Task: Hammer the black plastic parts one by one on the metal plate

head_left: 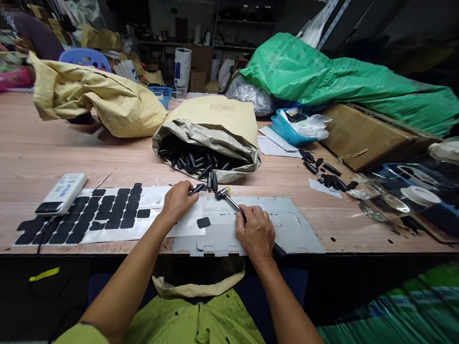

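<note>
Hiding the middle of a hammer (234, 204) inside the right hand (255, 228), leaving only the metal head with part of the shaft and the dark butt showing. Covering the near end of a black piece (196, 190) with the left hand (179, 199), making its full shape hard to tell. Losing the deepest of the loose black pieces (194, 161) in shadow inside a sack (220, 111). Seeing another person's sleeve (36, 35) cut short at the upper left, and a green bag (409, 308) running past the lower right edge.

Gripping the hammer with curled fingers wrapped round it, above a grey board (297, 224), leaving any contact with the board unclear. Pinching the black piece in the nearly closed left hand, over the right part of a white sheet (150, 228), pointing its free end right, near the hammer head. Not managing to make out just where thumb and fingertips are meeting.
</note>
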The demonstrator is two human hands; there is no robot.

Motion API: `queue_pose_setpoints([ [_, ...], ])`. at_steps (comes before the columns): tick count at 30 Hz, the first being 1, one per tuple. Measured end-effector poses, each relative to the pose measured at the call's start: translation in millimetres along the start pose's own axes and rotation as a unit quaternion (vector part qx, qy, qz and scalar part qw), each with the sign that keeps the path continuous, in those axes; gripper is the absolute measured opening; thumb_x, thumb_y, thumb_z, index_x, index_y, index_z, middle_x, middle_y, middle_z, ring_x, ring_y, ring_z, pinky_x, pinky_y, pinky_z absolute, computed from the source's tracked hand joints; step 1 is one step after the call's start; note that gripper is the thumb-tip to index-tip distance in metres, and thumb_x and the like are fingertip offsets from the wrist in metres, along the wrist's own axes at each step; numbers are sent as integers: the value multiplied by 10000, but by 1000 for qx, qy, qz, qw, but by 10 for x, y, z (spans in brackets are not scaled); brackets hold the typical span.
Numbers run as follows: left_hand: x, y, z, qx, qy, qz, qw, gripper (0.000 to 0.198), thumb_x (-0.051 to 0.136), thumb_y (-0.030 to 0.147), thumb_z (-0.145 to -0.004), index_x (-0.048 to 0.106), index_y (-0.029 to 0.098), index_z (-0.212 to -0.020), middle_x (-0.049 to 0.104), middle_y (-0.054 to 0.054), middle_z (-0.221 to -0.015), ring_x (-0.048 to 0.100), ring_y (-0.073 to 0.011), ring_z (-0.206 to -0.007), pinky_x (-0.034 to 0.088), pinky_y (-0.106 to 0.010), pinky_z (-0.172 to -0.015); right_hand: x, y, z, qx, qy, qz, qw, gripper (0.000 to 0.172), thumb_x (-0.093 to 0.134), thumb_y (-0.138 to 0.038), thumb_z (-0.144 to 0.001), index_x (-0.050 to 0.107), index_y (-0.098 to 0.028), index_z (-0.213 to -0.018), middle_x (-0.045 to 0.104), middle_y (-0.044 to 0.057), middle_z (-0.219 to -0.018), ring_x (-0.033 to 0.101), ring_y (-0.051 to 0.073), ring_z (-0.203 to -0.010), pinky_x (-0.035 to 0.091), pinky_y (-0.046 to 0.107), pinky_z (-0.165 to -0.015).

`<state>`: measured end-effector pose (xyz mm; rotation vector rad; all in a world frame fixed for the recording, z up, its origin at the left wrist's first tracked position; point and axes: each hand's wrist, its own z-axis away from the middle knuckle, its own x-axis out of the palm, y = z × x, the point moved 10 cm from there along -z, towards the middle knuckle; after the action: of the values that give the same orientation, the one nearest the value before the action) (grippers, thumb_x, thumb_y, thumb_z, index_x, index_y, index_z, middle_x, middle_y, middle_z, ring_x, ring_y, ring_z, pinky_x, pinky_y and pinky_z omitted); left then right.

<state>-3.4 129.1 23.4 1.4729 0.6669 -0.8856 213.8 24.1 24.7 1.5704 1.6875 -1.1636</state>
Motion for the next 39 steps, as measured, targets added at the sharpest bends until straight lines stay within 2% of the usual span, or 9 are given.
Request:
queue_pose_setpoints([
  [4,-1,-38,390,91,-39,50,994,157,614,325,-844,657,199,-926,666,-40,-887,581,-211,-835,427,-301,-685,49,43,-17,14,-15,15,1000,261,537,-264,-909,657,-211,-1134,613,54,-937,466,193,-824,318,316,-713],
  [8,39,-55,577,142,-23,61,988,155,639,286,-840,683,187,-951,640,-38,-884,548,-209,-861,431,-319,-742,87,34,-41,4,-31,12,999,202,502,-270,-929,669,-207,-1023,600,60,-906,469,195,-814,317,313,-700],
  [10,55,-70,582,144,-20,72,987,134,657,264,-829,693,190,-935,634,-33,-870,543,-203,-866,430,-315,-747,36,4,-28,12,-22,-20,999,208,471,-266,-939,660,-198,-993,598,67,-902,493,200,-825,344,314,-703],
  [13,61,-95,556,136,-23,90,986,103,677,239,-809,706,202,-900,634,-24,-859,547,-196,-874,434,-307,-756,-83,-145,51,17,-13,-136,990,239,423,-295,-967,634,-199,-1023,609,74,-960,551,195,-851,415,311,-721],
  [18,58,-144,532,118,-11,108,987,140,719,233,-774,744,210,-910,622,-15,-823,555,-191,-867,437,-306,-769,-132,-593,263,-30,-93,-324,941,254,418,-320,-986,630,-202,-1062,645,71,-965,620,179,-908,499,300,-801],
  [23,82,-162,519,96,-12,109,989,167,734,237,-752,764,246,-916,629,-6,-825,561,-195,-882,438,-309,-775,-131,-670,349,-17,-113,-343,933,261,442,-327,-977,652,-204,-1071,668,77,-973,636,184,-907,518,307,-794],
  [30,46,-142,530,93,4,112,989,151,719,189,-730,727,207,-880,663,-11,-868,562,-195,-869,435,-311,-761,-64,-666,370,-4,-136,-347,928,267,452,-325,-971,662,-198,-1078,662,71,-963,630,173,-881,506,286,-769],
  [34,75,-171,515,85,-2,108,991,136,716,212,-752,725,221,-888,660,-8,-875,559,-194,-880,432,-315,-769,-101,-697,374,3,-143,-353,925,272,449,-329,-972,661,-201,-1085,658,73,-961,623,172,-861,497,274,-719],
  [39,76,-181,503,67,-13,109,992,111,721,205,-732,716,220,-842,663,-9,-876,563,-198,-891,438,-315,-771,-129,-742,383,-6,-139,-349,927,264,455,-318,-963,666,-207,-1077,667,67,-958,629,176,-868,504,284,-748],
])
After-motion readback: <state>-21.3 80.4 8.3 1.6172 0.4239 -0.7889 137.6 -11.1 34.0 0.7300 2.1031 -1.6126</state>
